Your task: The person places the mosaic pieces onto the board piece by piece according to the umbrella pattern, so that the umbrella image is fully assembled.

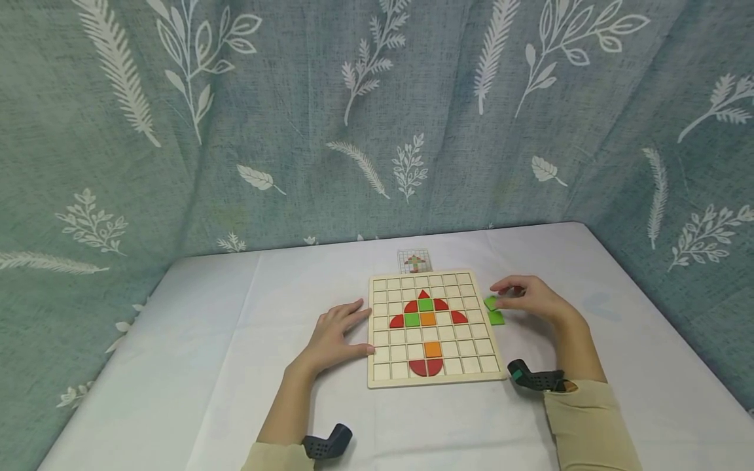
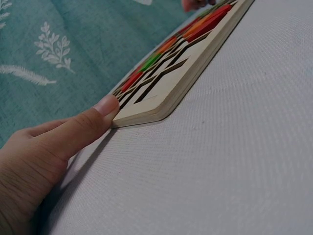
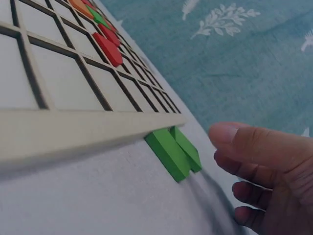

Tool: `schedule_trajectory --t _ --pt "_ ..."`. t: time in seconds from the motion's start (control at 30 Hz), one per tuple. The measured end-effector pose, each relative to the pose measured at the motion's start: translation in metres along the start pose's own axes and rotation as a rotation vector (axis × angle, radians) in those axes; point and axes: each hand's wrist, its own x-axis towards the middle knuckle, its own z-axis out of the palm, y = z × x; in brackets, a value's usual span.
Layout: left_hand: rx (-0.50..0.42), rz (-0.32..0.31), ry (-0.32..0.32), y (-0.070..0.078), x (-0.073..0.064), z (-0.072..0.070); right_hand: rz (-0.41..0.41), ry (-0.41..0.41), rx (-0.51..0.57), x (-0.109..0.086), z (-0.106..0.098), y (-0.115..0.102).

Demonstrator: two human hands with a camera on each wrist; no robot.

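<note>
A wooden grid board [image 1: 385,371] lies flat with red, green and orange pieces set in its cells. Red quarter-round pieces [image 1: 434,367] sit near its front, below an orange square [image 1: 432,349]. My left hand [image 1: 332,335] is spread at the board's left edge, its thumb [image 2: 106,105] touching the rim near the corner. To the right of the board, my right hand [image 1: 533,299] hovers beside two green tiles [image 3: 168,152]. Its fingers are loosely bent, with a gap between the thumb and the tiles in the right wrist view. Nothing shows in its grasp.
A small pattern card [image 1: 415,259] with a similar figure lies just behind the board. White cloth [image 1: 235,353] covers the table, and a leaf-patterned curtain [image 1: 294,131] hangs along its back. Dark wrist devices [image 1: 327,443] are strapped to both forearms.
</note>
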Motion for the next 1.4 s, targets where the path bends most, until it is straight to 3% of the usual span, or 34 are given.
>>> schedule_trajectory --t 0.63,0.93,1.17,1.4 --pt "0.003 -0.004 -0.002 -0.001 0.001 0.0 0.094 0.002 -0.016 0.002 0.007 0.005" --pt "0.006 -0.002 0.0 -0.001 0.0 0.001 0.151 0.092 -0.09 0.004 0.013 0.008" --pt "0.003 0.006 0.005 -0.002 0.0 0.0 0.112 0.14 -0.089 0.003 0.016 0.003" --pt "-0.001 0.003 0.002 -0.001 0.0 0.0 0.031 0.095 -0.033 0.005 0.02 -0.007"
